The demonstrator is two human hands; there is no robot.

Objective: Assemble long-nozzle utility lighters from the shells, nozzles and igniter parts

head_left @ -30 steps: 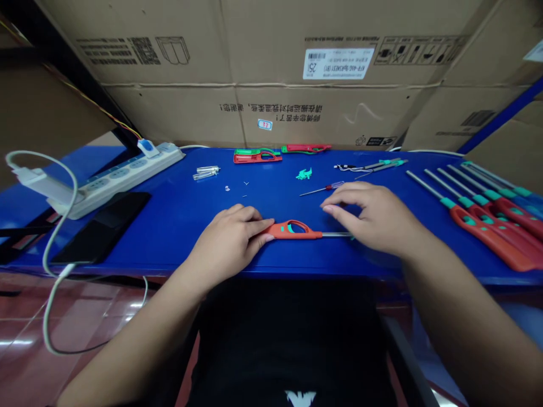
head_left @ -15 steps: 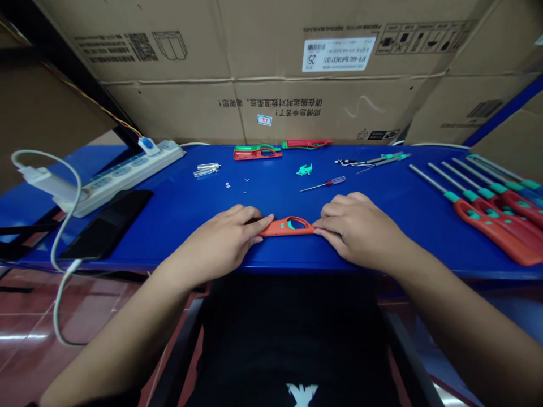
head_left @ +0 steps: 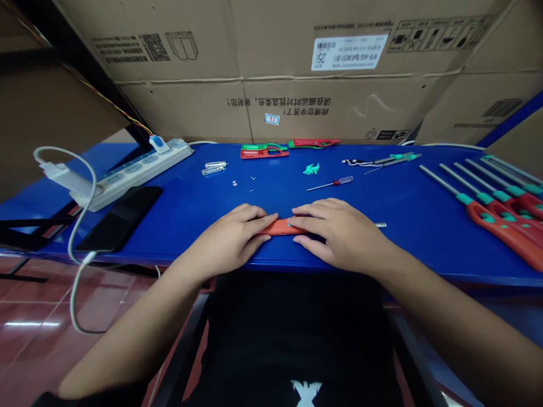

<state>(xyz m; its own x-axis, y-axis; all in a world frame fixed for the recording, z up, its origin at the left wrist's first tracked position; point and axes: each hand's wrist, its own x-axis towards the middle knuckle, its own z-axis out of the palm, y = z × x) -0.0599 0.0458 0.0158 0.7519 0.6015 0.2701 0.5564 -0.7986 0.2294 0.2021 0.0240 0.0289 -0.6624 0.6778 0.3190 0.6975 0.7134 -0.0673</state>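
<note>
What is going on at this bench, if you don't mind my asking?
A person is holding an orange-red utility lighter handle down on a blue workbench, with the left hand at one end and the right hand at the other. A row of similar lighters lies to the right, and a small screwdriver lies beyond the hands.

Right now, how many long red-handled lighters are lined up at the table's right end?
5 lighters show, side by side at the right end, nozzles pointing left; another may be hidden behind the farthest.

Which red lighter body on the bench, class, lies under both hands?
The orange-red lighter body, between the left hand and right hand; the other lighters lie untouched, farther back and to the right.
</note>
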